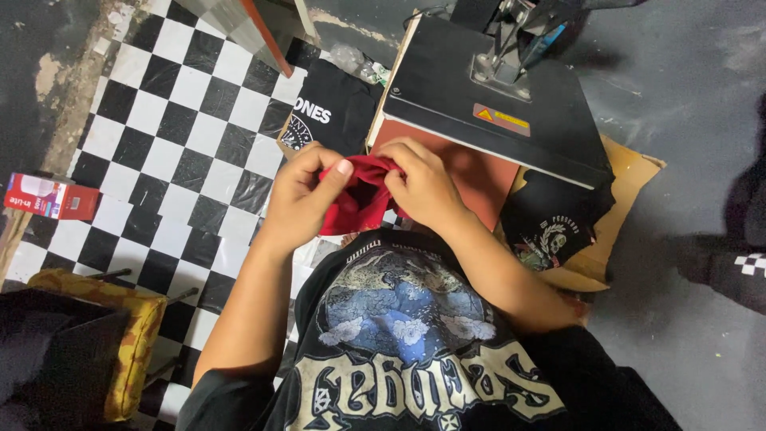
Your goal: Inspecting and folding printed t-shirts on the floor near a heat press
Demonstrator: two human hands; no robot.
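Note:
A bunched red cloth (357, 199) hangs between both my hands in front of my chest. My left hand (302, 195) grips its left side, thumb pressed on top. Closed on the cloth's upper right edge is my right hand (424, 185). Just beyond the hands stands a heat press (487, 104) with a black upper plate swung over a reddish-brown lower pad (479, 172). The cloth's lower end drops toward my black printed shirt.
Black printed shirts lie left (335, 112) and right (550, 227) of the press, on brown cardboard (626, 187). A black-and-white chequered floor (175, 152) spreads at left, with a red box (49, 196) on it. A yellow cushioned stool (132, 335) stands at lower left.

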